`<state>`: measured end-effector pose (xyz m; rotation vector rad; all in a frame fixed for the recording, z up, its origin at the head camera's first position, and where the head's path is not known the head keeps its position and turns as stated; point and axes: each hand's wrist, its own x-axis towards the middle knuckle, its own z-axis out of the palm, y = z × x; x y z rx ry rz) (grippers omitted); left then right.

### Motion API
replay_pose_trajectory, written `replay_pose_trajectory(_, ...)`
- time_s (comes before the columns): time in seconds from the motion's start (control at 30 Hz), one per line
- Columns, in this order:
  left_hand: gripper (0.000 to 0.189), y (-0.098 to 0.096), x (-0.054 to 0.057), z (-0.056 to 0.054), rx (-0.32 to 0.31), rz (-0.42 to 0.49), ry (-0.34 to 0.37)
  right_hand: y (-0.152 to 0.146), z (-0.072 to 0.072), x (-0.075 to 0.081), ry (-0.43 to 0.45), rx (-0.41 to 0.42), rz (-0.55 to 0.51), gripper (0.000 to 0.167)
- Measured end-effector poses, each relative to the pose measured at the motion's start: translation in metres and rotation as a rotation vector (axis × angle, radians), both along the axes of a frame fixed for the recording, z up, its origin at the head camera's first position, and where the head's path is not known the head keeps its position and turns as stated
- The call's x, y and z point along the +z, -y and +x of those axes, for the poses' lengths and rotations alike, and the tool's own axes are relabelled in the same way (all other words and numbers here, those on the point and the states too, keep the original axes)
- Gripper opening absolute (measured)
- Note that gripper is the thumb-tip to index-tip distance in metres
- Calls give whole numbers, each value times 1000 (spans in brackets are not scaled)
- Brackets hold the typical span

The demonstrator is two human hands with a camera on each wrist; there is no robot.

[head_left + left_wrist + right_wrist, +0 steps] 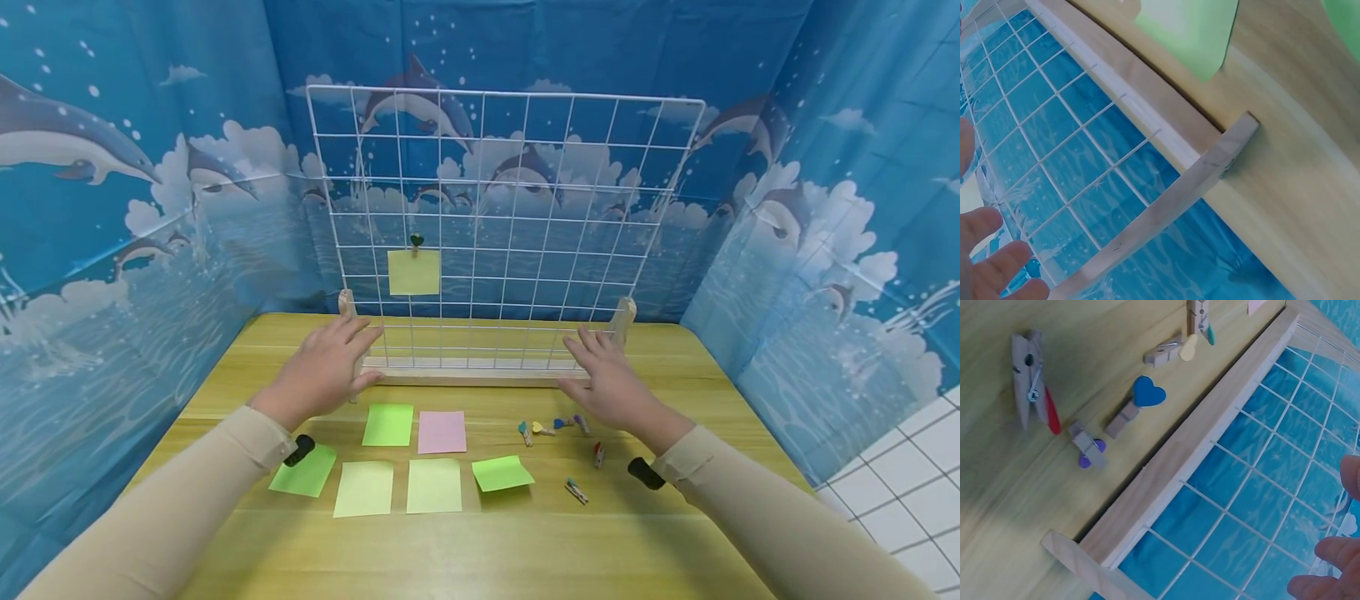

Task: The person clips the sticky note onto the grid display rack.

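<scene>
A white wire grid panel (491, 196) stands upright in a wooden base (465, 372) on the table. My left hand (322, 371), fingers spread, is near the grid's lower left side; the left wrist view shows its fingertips (1004, 269) beside the wires and the curved wooden side support (1166, 206). On the other side, my right hand (618, 383) is held out near the right support (624, 315), fingers apart and holding nothing. Whether either hand touches the frame I cannot tell. A pale yellow sticky note (414, 273) hangs on the grid under a clothespin with a dark green heart (417, 240).
Sticky notes lie before the base: a pink one (442, 432), yellow ones (434, 486) and green ones (387, 425). Several small heart clothespins lie at right, including a red one (598, 455) and a blue one (1149, 392). A dolphin-printed curtain (187, 167) surrounds the table (480, 554).
</scene>
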<state>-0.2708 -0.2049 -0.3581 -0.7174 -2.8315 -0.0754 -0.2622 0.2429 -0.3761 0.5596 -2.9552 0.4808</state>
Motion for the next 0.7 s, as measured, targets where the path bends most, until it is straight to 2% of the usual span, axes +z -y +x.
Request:
replay_pose_trajectory(0.43,79,3,-14,5,2,16,17,-5,6,-11,-1,-27,11,76)
replay_pose_trajectory(0.7,80,4,-24,10,-1,12,41,-8,9,-18,29,-29,3,78)
